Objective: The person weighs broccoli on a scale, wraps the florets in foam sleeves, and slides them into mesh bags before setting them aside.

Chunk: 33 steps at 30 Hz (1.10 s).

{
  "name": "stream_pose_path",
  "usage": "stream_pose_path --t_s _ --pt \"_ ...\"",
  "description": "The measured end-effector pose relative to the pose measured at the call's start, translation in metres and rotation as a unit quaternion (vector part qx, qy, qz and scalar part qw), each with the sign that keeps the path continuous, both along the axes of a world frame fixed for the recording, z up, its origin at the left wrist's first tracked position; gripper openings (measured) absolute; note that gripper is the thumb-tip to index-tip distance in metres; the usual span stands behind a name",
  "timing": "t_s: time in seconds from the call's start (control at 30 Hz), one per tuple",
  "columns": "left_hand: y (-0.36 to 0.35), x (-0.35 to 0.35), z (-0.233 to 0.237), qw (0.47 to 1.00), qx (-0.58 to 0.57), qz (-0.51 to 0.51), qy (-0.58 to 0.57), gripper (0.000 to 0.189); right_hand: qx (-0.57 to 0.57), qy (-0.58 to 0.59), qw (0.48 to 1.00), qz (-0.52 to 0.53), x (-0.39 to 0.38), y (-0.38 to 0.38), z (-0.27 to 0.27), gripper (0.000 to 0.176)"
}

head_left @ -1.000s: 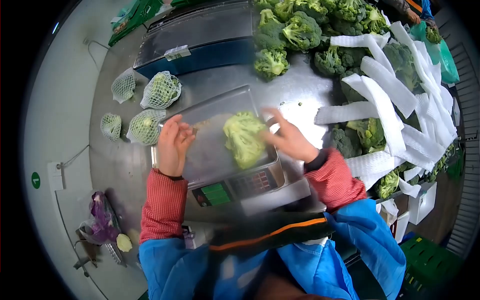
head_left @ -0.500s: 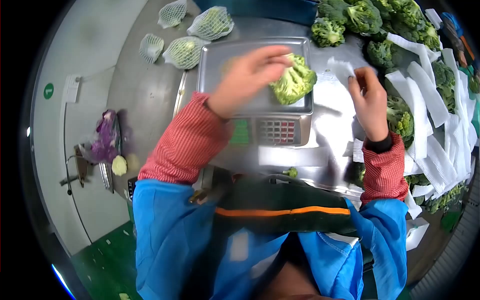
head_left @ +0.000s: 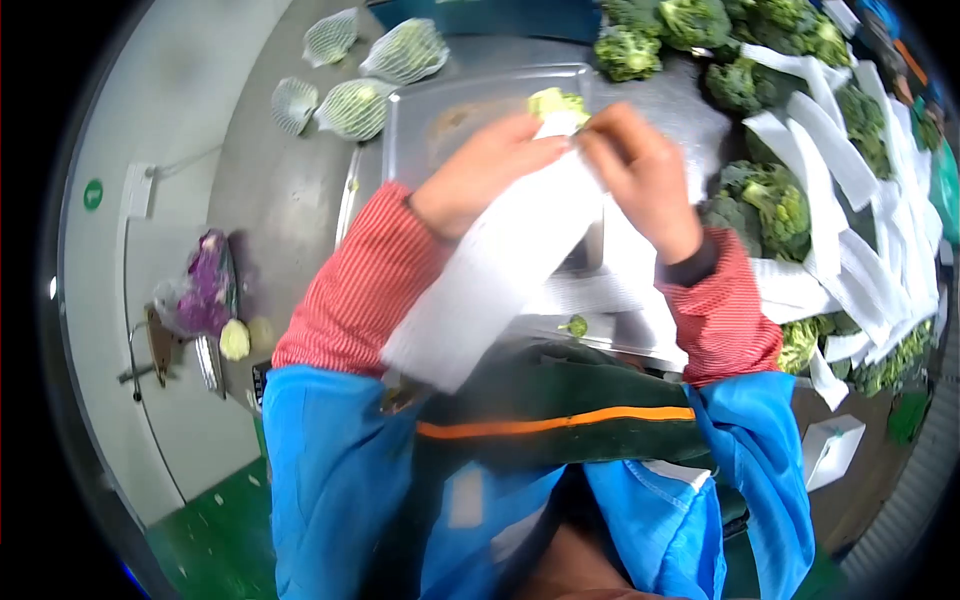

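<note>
In front of me a long white foam net sleeve (head_left: 500,265) hangs down to the lower left, over the scale. My left hand (head_left: 490,170) grips the sleeve's upper end from the left, fingers closed at its edge. On the opposite edge my right hand (head_left: 645,170) pinches the opening between bent fingers. A pale green broccoli head (head_left: 556,103) shows just beyond the fingertips, at the sleeve's mouth; whether it is inside cannot be made out. Behind the hands lies the steel scale tray (head_left: 420,100), with the keypad mostly covered by the sleeve.
Several netted heads (head_left: 405,50) sit at the far left of the steel table. On the right, broccoli heads (head_left: 770,205) are piled with flat white net sleeves (head_left: 870,290). A purple bundle (head_left: 212,280) lies left. A small broccoli piece (head_left: 575,325) rests near the front edge.
My right hand has come left with a foam net sleeve, now stretched out between both hands. My left hand has joined it at the opening. The broccoli head is now partly hidden.
</note>
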State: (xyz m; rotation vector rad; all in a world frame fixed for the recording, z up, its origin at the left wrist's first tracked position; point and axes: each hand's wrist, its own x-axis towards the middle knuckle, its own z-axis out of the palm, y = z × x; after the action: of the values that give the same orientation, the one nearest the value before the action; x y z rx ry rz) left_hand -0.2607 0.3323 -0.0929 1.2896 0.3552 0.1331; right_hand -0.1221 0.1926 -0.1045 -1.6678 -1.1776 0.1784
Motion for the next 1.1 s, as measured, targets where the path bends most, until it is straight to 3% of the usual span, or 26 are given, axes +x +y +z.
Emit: stream_pose_path --t_s 0.03,0.1,0.17,0.23,0.3,0.33,0.4,0.43,0.5,0.6,0.7,0.77,0.87,0.97,1.03,1.1 --pt "0.004 -0.005 -0.009 0.999 -0.027 0.020 -0.007 0.030 0.014 -0.009 1.000 0.007 -0.002 -0.001 -0.018 0.016" --pt "0.011 -0.015 -0.010 0.986 0.060 0.096 0.119 0.029 -0.028 0.075 0.996 0.027 -0.008 -0.015 -0.032 0.015" --pt "0.021 -0.009 -0.031 0.949 0.243 0.193 0.054 0.048 -0.092 0.214 0.964 0.125 -0.006 -0.037 -0.052 0.011" --pt "0.025 0.008 -0.040 0.913 0.357 0.183 0.075 0.062 -0.136 0.260 0.942 0.161 -0.013 -0.057 -0.093 0.013" --pt "0.028 0.028 -0.055 0.857 0.479 0.152 0.112 0.065 -0.098 0.328 0.933 0.113 -0.023 -0.076 -0.119 0.011" --pt "0.030 0.038 -0.069 0.870 0.457 0.138 0.122 0.065 -0.108 0.367 0.920 0.091 -0.023 -0.088 -0.125 0.011" --pt "0.031 0.053 -0.083 0.954 0.265 0.124 0.066 0.066 -0.129 0.426 0.895 0.036 -0.016 -0.114 -0.127 0.011" --pt "0.031 0.059 -0.086 0.979 0.162 0.113 0.041 0.066 -0.095 0.395 0.914 0.002 -0.013 -0.128 -0.133 0.009" --pt "0.032 0.059 -0.085 0.979 0.163 0.116 0.039 0.062 -0.109 0.308 0.940 -0.096 -0.003 -0.159 -0.114 0.011" --pt "0.001 0.053 -0.059 0.989 0.132 0.071 0.007 0.059 -0.226 0.072 0.938 -0.253 0.007 -0.209 -0.088 0.021" --pt "-0.044 0.054 -0.043 0.983 0.178 -0.047 -0.003 0.065 -0.378 -0.020 0.863 -0.336 0.010 -0.256 -0.076 0.031" --pt "-0.082 0.054 -0.056 0.980 0.176 -0.092 0.001 0.063 -0.476 -0.037 0.788 -0.388 0.010 -0.278 -0.078 0.038" --pt "-0.115 0.053 -0.113 0.962 0.221 -0.159 0.013 0.061 -0.507 0.043 0.752 -0.420 0.015 -0.304 -0.093 0.048" --pt "-0.132 0.051 -0.144 0.919 0.344 -0.189 0.024 0.062 -0.267 0.364 0.779 -0.435 0.038 -0.343 -0.171 0.061" --pt "-0.137 0.052 -0.147 0.885 0.409 -0.217 0.052 0.064 -0.176 0.393 0.805 -0.409 0.038 -0.341 -0.175 0.053" --pt "-0.137 0.051 -0.152 0.902 0.373 -0.212 0.052 0.067 -0.090 0.401 0.834 -0.367 0.030 -0.325 -0.170 0.050"
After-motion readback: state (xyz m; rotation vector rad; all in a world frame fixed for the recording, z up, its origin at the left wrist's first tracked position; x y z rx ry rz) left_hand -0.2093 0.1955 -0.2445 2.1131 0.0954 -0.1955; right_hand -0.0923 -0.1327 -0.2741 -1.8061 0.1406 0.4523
